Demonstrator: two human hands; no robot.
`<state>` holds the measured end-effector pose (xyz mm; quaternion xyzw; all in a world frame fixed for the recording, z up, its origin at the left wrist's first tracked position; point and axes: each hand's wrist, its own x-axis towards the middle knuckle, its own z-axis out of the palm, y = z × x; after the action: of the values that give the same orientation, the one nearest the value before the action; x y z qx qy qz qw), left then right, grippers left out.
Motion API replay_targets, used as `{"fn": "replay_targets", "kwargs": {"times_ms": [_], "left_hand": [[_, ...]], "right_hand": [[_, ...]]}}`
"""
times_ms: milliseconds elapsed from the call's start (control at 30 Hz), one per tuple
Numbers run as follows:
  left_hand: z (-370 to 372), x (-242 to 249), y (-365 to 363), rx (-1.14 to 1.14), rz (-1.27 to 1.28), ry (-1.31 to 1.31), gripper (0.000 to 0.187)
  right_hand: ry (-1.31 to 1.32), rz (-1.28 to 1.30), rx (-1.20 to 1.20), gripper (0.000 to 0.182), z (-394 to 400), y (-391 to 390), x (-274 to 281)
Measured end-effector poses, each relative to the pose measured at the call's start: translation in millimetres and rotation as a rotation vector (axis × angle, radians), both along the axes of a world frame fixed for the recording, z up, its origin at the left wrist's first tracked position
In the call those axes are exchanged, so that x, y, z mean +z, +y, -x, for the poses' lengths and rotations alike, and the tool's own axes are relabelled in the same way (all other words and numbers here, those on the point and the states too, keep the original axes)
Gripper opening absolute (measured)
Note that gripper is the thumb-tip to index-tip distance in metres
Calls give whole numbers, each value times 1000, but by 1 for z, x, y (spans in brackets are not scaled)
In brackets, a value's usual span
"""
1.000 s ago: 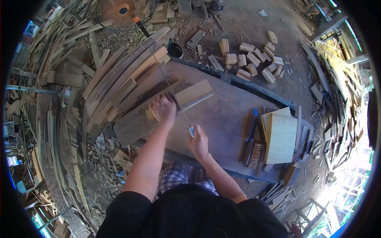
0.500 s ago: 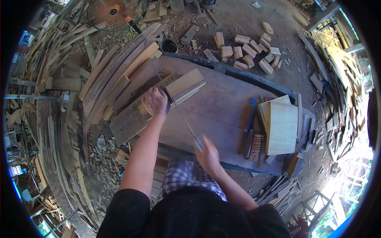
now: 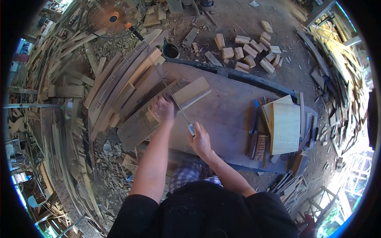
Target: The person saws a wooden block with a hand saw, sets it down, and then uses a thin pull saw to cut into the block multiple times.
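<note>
My right hand [image 3: 201, 142] is closed around the pale handle of a handsaw [image 3: 182, 112]. The thin blade, seen nearly edge-on, runs up and left from the grip and crosses a light wooden block [image 3: 193, 91]. Just left of the blade, my left hand [image 3: 162, 109] presses down on the wood with its fingers curled over it. Beneath the block lies a darker board [image 3: 137, 130] at the bench's left end. How deep the blade sits in the wood cannot be seen.
The workbench [image 3: 228, 119] carries pale boards [image 3: 285, 129] and a blue-tipped tool [image 3: 253, 121] at right. Long planks [image 3: 119, 77] are stacked along its left end. Cut blocks [image 3: 249, 50] lie on the ground beyond, and a fan [image 3: 114, 18] stands far left.
My right hand has moved up and forward with the saw, nearer the wood. My left hand stays on the wood. The whole view has shifted slightly.
</note>
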<state>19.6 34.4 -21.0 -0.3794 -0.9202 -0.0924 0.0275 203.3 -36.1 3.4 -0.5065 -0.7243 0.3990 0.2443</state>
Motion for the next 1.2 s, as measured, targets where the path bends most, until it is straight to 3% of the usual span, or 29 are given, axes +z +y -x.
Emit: {"fn": "replay_targets", "kwargs": {"times_ms": [100, 200, 367, 467, 567, 633, 867, 1067, 1200], "left_hand": [[-2, 11, 8, 80, -74, -29, 39], [3, -4, 9, 91, -78, 90, 34], [1, 6, 9, 60, -1, 107, 31], [5, 4, 7, 1, 59, 60, 38], [2, -3, 1, -14, -34, 147, 30], [3, 3, 10, 55, -20, 103, 30], [3, -11, -2, -39, -91, 101, 28], [-8, 8, -4, -76, -75, 94, 35], [-6, -5, -5, -48, -102, 139, 37]], "right_hand": [[30, -42, 10, 25, -1, 22, -6], [11, -34, 9, 21, -18, 5, 31], [-135, 94, 40, 22, -136, -66, 59], [-144, 152, 14, 22, -115, -48, 55], [6, 42, 66, 32, -15, 24, 17], [-23, 42, 66, 29, 6, 37, 10], [49, 22, 45, 29, -5, 6, 36], [25, -20, 24, 30, 7, 5, 17], [30, -14, -48, 21, 14, 5, 11]]}}
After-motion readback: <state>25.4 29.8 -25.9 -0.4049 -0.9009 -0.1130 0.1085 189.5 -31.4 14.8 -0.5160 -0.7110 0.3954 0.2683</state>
